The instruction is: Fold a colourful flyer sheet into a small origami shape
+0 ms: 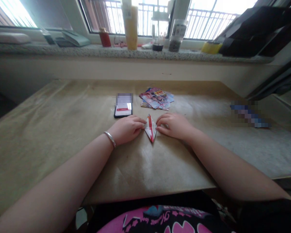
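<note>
A small diamond-shaped piece of folded paper (150, 129), white with red and orange print, lies on the table in front of me. My left hand (128, 128) pinches its left corner between thumb and fingers; a silver bangle circles that wrist. On the opposite corner, my right hand (174, 125) closes thumb and fingertips in the same way. Just beyond the left hand a phone (123, 110) lies face up with its screen lit. A fanned pile of colourful printed sheets (157, 98) rests behind the folded paper.
A tan cover spreads over the table (63, 129). Toward the right edge lies a blurred blue and pink item (249, 116). Along the granite windowsill (75, 53) stand a red container (105, 38), a tall yellow container (131, 29), a clear jar (177, 35) and a black bag (252, 32).
</note>
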Tool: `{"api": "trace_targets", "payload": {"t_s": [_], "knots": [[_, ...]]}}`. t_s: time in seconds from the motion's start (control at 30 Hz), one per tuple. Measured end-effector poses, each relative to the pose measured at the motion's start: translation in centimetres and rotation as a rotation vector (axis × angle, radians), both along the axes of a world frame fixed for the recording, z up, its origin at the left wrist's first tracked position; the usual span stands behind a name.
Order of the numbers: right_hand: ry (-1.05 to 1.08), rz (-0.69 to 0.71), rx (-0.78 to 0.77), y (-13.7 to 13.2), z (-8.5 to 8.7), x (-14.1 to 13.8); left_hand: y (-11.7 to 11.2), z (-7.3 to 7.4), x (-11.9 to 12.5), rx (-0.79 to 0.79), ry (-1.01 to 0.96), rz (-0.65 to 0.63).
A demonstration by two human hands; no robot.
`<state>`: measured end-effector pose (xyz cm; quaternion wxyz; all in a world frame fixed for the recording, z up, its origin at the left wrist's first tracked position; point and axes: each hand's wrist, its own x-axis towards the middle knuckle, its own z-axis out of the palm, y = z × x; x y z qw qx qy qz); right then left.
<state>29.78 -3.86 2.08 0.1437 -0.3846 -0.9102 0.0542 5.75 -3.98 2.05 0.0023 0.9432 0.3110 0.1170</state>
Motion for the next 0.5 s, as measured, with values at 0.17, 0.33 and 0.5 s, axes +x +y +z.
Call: {"api": "trace_targets", "payload": {"t_s": [0.17,0.33,0.5], "knots": [[0.105,0.037,-0.025,0.2,-0.8,-0.2,0.2,-0.4,-0.3,0.011,-0.066,-0.09],[0.106,-0.026,0.011,-0.1,-1.5,-0.4,0.1,-0.7,-0.2,-0.001,-0.138,-0.177],[0.086,0.035,0.002,0.3,-2.0,-0.2,0.0,-1.2,0.0,-0.017,-0.19,-0.173]]}}
